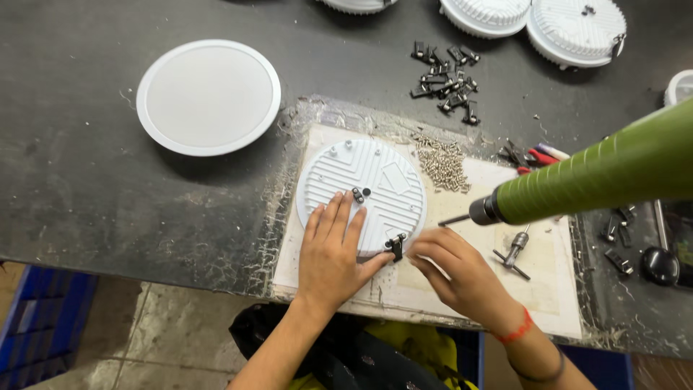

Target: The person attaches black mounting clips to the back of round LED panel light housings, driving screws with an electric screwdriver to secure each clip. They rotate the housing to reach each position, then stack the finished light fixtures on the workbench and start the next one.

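The dark counter (86, 180) carries a worn pale mat (548, 289), a white round cover (208, 97), black clips (446, 81) and white housings (575, 29).

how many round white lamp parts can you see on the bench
6: a smooth disc at left, a ribbed one under the left hand, three along the far edge, one sliver at right. Others may lie out of frame.

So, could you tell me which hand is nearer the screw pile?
Right. The right hand lies just below the screw pile; the left hand rests farther left, on the white housing.
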Demonstrator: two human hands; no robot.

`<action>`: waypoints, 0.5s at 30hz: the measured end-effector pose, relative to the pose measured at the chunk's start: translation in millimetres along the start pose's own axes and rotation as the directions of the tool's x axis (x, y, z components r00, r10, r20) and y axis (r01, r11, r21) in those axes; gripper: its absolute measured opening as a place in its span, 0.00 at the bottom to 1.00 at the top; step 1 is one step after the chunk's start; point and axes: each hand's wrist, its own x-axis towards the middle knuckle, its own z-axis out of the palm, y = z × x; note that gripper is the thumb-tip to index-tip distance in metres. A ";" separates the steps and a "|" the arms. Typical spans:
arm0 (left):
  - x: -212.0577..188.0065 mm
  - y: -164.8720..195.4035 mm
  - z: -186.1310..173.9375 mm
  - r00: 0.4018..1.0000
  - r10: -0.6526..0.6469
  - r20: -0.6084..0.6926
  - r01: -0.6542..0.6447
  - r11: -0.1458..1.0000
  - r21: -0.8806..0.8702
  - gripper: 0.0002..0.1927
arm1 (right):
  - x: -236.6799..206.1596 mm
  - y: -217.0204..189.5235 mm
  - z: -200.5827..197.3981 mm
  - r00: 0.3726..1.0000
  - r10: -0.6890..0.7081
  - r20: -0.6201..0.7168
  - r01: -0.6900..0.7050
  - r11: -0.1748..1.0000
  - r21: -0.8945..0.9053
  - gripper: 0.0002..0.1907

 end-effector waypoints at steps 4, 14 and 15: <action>-2.7 -0.6 0.5 1.000 -0.014 -0.005 0.014 1.000 0.005 0.40 | 30.2 -4.3 9.0 0.995 -0.103 -0.002 0.103 0.994 -0.039 0.10; -5.4 -5.6 1.7 1.000 -0.022 -0.009 0.022 0.999 -0.024 0.39 | 60.4 20.9 4.8 0.962 -0.005 0.272 -0.021 0.995 0.093 0.06; -5.6 -5.4 1.9 1.000 -0.023 -0.014 0.022 0.999 -0.027 0.40 | 62.1 20.7 5.6 0.961 0.020 0.276 -0.051 0.993 0.107 0.06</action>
